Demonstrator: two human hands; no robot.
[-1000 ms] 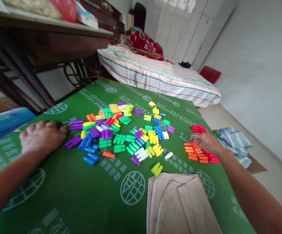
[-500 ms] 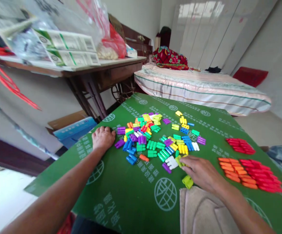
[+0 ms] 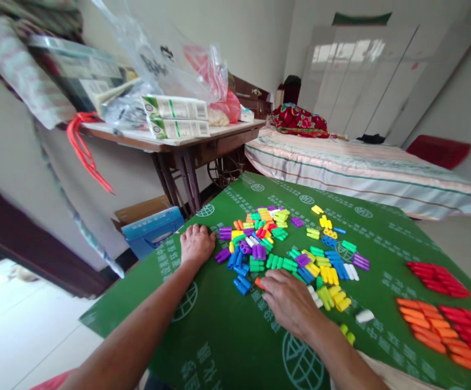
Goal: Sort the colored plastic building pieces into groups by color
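Note:
My left hand (image 3: 197,245) lies palm down on the green board (image 3: 223,330), fingers loosely spread, holding nothing. Beside it is a loose heap of bullet-shaped plastic pieces, among them purple pieces (image 3: 259,251), green pieces (image 3: 281,262) and blue pieces (image 3: 242,285). My right hand (image 3: 290,300) reaches over the near side of the heap. Its fingertips close on a small orange plastic piece (image 3: 260,283), partly covered by the fingers. Yellow pieces (image 3: 340,299) and a white piece (image 3: 315,296) lie just right of this hand.
Sorted red pieces (image 3: 438,279) and orange pieces (image 3: 430,325) lie in rows at the right. A lone white piece (image 3: 364,316) sits nearer. Beige cloth (image 3: 385,374) lies at the front edge. A cluttered table (image 3: 219,132) and a bed (image 3: 353,162) stand behind.
My right hand has moved left from the yellow-green pieces to the orange piece. A white piece now lies apart on the right. The view has shifted left; my left hand stays on the board.

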